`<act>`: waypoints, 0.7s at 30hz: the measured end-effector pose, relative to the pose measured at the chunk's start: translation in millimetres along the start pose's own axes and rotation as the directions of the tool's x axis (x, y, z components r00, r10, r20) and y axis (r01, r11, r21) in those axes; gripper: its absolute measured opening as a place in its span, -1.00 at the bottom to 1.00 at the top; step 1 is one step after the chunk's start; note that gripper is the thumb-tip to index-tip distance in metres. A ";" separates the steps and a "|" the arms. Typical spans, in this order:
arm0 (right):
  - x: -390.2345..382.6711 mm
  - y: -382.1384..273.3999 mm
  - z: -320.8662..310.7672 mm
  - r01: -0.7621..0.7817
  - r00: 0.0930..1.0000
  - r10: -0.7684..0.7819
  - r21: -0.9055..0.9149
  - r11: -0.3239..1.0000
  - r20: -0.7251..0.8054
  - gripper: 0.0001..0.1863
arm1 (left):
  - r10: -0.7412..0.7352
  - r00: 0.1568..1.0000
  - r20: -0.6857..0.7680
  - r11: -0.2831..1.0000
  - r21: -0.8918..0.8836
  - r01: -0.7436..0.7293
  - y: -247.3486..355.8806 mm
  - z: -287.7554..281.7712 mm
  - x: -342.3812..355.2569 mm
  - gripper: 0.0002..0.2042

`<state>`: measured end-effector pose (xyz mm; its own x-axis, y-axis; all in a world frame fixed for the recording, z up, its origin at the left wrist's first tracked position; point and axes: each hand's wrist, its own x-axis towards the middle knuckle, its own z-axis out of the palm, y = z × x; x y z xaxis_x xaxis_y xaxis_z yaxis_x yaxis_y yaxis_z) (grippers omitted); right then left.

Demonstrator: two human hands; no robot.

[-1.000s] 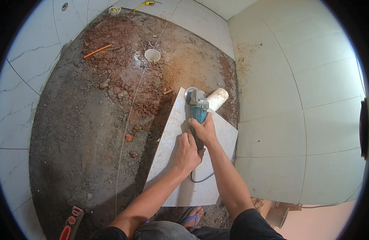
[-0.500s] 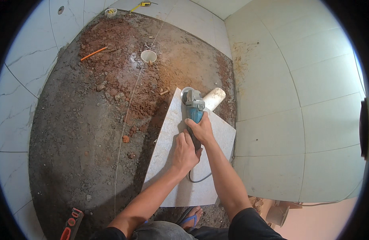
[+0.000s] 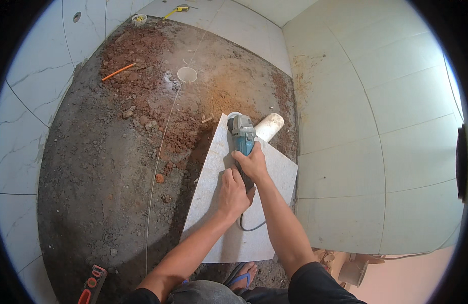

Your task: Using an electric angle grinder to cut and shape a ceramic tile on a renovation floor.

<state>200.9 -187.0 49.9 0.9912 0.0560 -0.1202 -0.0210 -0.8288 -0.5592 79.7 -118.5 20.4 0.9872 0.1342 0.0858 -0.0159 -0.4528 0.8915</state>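
Both of my hands are closed round a teal and grey angle grinder [image 3: 245, 143]. My right hand [image 3: 253, 161] wraps the body just behind the metal head, while my left hand [image 3: 235, 193] grips the rear of the handle. The grinder's head and disc sit over the far corner of a large light-grey tile [image 3: 208, 213]. How deep the disc reaches into the tile is hidden by the head. From the tool's rear a dark cord [image 3: 254, 228] curls across the tile. A white pipe [image 3: 270, 126] sticks out beyond the tile's far edge.
Bare soil and rubble cover the floor, with a round white pipe opening [image 3: 187, 75] in it and a string [image 3: 160, 152] stretched across. An orange pencil [image 3: 118, 72] lies far left, a red and black spirit level [image 3: 93, 286] near left. A tape measure [image 3: 182, 8] rests at the back. Tiled walls enclose both sides.
The grinder's head has shifted slightly left and nearer along the tile's far corner. Haze has thickened around the pipe opening. Both hands keep their hold.
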 end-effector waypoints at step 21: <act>-7.7 2.6 -0.5 -0.017 0.999 0.025 0.162 0.987 -0.047 -0.36 | 0.062 0.993 -0.096 0.995 -0.077 -0.070 -14.8 12.1 -5.7 -0.10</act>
<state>193.3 -189.8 49.8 0.9954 0.0095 -0.0953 -0.0584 -0.7288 -0.6823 76.2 -123.2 1.3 0.9646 0.1897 0.1834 -0.0968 -0.3922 0.9148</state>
